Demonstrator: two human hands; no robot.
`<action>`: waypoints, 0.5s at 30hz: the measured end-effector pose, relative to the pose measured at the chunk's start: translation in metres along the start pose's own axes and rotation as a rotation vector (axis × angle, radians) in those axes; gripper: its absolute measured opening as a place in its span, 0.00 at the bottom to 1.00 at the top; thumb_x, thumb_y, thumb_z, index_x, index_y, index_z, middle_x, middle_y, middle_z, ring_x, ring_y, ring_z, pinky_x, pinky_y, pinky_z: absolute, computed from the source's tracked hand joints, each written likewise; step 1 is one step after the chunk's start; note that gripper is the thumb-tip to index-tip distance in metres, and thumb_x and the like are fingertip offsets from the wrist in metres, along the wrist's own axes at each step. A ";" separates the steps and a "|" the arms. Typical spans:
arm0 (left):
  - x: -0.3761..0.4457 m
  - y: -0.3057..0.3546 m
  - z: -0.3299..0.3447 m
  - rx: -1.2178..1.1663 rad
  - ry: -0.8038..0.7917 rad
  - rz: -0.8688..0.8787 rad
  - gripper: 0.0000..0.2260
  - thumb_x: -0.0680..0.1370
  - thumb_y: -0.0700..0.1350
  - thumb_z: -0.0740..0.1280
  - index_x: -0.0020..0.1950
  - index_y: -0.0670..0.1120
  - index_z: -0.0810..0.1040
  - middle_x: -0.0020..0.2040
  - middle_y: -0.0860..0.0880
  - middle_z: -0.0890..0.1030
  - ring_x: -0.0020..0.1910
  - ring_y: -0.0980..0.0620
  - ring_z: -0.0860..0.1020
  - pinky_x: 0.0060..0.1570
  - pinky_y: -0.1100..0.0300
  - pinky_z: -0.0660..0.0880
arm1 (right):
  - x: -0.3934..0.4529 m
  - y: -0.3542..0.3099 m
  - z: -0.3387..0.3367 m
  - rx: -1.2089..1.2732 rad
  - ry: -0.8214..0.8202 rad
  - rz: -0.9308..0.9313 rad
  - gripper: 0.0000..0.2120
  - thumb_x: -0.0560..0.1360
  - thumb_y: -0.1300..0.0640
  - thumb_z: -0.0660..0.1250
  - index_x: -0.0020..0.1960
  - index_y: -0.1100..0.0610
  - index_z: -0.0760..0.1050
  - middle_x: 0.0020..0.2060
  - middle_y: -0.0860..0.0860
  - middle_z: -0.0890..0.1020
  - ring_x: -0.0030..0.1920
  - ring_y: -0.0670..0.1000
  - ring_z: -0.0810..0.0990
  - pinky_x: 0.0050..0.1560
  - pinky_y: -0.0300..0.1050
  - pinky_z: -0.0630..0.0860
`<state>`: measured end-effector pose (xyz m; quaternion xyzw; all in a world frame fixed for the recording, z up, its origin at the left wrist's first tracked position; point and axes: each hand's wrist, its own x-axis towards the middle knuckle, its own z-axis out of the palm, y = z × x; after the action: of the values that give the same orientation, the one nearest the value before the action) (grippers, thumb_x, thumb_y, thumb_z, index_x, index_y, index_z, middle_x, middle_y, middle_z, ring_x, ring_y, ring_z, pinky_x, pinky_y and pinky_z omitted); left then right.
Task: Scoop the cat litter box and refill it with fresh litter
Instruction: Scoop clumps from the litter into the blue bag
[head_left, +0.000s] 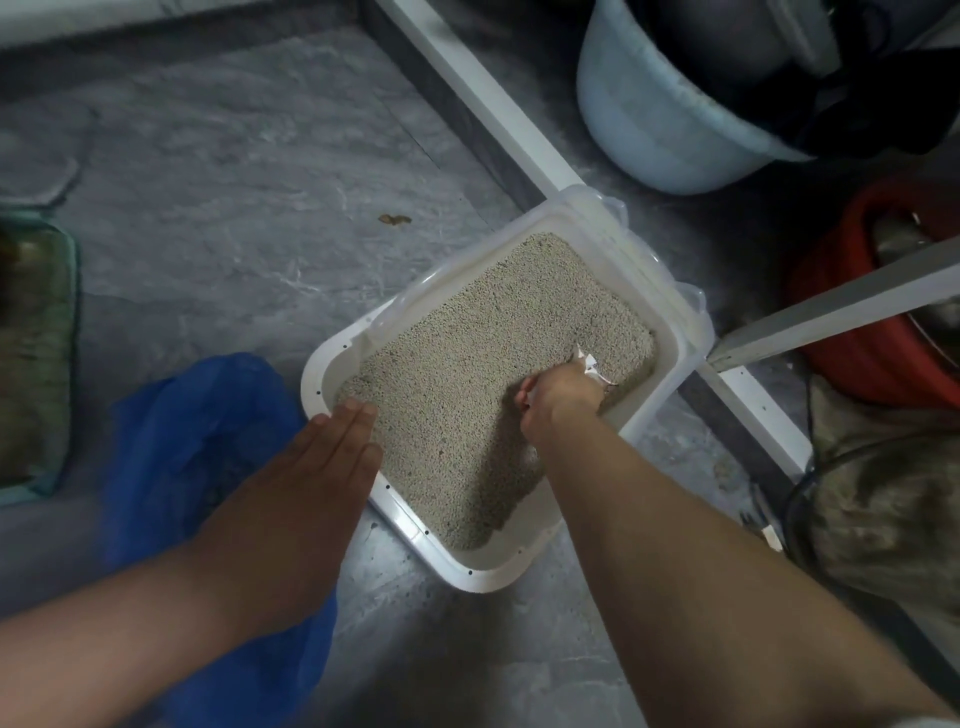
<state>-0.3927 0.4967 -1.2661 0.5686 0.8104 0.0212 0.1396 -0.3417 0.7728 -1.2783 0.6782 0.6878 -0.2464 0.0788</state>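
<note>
A white litter box sits on the grey floor, tilted diamond-wise, filled with beige granular litter. My right hand grips a white scoop whose head is dug into the litter near the box's right wall; only a small part of the scoop shows. My left hand lies flat with straight fingers over the box's near-left rim, fingertips reaching the litter's edge.
A blue plastic bag lies on the floor under my left arm. A white frame bar runs diagonally behind the box. A pale blue bucket, a red basin and a cat stand to the right. A green tray is at the left edge.
</note>
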 end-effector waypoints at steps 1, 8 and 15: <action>0.000 -0.001 0.001 -0.003 0.005 0.006 0.39 0.57 0.36 0.72 0.69 0.33 0.73 0.75 0.32 0.66 0.75 0.35 0.65 0.70 0.45 0.57 | 0.003 0.001 0.002 0.104 -0.014 0.023 0.36 0.82 0.47 0.59 0.78 0.68 0.48 0.48 0.51 0.78 0.37 0.43 0.77 0.36 0.36 0.76; 0.001 -0.001 -0.002 -0.020 -0.026 0.016 0.44 0.52 0.44 0.75 0.68 0.34 0.74 0.73 0.32 0.68 0.73 0.36 0.68 0.70 0.47 0.56 | 0.007 0.010 0.013 0.940 -0.109 0.308 0.25 0.85 0.46 0.52 0.67 0.64 0.72 0.33 0.51 0.75 0.23 0.47 0.73 0.19 0.36 0.69; 0.002 -0.002 0.002 -0.047 -0.038 0.021 0.43 0.53 0.45 0.72 0.68 0.35 0.74 0.74 0.33 0.68 0.74 0.40 0.63 0.71 0.51 0.52 | 0.001 0.009 0.011 0.984 0.011 0.363 0.25 0.84 0.43 0.54 0.55 0.63 0.77 0.33 0.53 0.81 0.25 0.49 0.75 0.24 0.40 0.73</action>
<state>-0.3945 0.4979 -1.2690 0.5739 0.8009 0.0312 0.1681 -0.3360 0.7684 -1.2906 0.7445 0.3626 -0.5192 -0.2113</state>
